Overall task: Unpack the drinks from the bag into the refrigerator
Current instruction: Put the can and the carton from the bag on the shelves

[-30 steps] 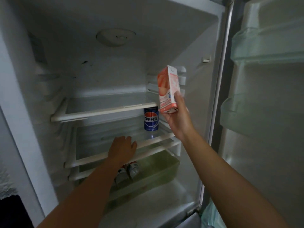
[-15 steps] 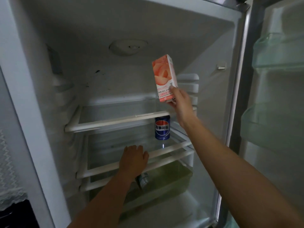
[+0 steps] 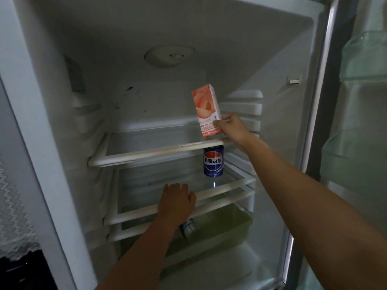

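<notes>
Peach carton point(image 3: 207, 111) is pinched low by right hand point(image 3: 231, 128), tilted just above upper shelf point(image 3: 136, 157) right end; bare glass is seen to its left. Blue can point(image 3: 213, 162) is stood beneath. Left hand point(image 3: 177, 203) is laid loosely on middle shelf rail point(image 3: 227, 187).

One wide-angle camera, worn on the head, looks forward and slightly down, close in, straight into the open refrigerator point(image 3: 188, 28), whose cavity fills the frame. Its door shelves point(image 3: 364, 59) run off at 3 o'clock; a lace cloth point(image 3: 12, 206) edges 8 o'clock.
</notes>
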{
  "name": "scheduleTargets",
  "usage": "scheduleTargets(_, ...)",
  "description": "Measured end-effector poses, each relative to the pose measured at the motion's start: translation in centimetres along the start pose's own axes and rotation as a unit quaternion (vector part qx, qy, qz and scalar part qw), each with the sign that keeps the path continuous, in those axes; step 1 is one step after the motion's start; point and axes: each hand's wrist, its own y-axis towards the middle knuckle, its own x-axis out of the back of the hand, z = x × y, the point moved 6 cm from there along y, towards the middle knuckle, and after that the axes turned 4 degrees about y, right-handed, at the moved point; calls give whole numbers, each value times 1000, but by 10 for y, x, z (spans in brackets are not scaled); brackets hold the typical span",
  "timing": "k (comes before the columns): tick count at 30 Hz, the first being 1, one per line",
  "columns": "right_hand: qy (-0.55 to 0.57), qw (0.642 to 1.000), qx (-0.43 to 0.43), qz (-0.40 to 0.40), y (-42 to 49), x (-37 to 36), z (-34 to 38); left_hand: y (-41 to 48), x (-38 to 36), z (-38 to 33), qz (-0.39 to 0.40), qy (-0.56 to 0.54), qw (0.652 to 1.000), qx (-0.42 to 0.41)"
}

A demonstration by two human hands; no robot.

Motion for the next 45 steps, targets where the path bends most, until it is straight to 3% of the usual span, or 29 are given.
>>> scheduleTargets(11, -165, 986, 1, -32, 4, -1, -6, -3, 4, -2, -3, -12, 1000, -4)
scheduleTargets(17, -112, 988, 20, -102, 5, -12, -2, -4, 5, -2, 4, -22, 1000, 2)
scheduleTargets(25, -190, 969, 31, -154, 14, -23, -3, -3, 2, 0, 19, -57, 998, 12)
scheduleTargets(32, -169, 978, 9, -123, 28, -17, -7, -2, 1, 1, 4, -89, 996, 16)
scheduleTargets(45, -233, 962, -15, -144, 36, -12, -15, -2, 0, 2, 2, -90, 996, 3)
